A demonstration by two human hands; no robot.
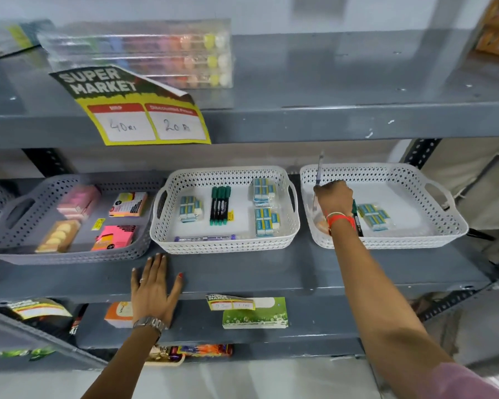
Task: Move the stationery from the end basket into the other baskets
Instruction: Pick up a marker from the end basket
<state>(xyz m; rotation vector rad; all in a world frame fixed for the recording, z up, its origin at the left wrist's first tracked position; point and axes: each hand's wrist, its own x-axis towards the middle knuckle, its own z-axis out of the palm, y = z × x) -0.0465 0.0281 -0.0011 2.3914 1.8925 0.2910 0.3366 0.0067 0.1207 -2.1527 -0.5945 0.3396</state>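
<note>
1. Right hand [334,197] is down inside the end basket [432,226], the white one at the right of the shelf, and it's closed around a pen [319,171] that sticks up tilted above the basket's back rim.
2. Just beside that wrist, a green marker [357,218] lies on the basket floor, and right next to it a pack of erasers [374,216].
3. Middle white basket [225,246] sits just left: four green markers [220,205] in a row, eraser packs [188,208] around them, a purple pen pack [205,238] along the front wall.
4. Grey basket [69,254] farthest left holds sticky notes [113,237] and small boxes.
5. Left hand [154,286] is open, fingers spread, resting flat on the shelf's [271,272] front edge, below the gap between grey and middle baskets, holding nothing.
</note>
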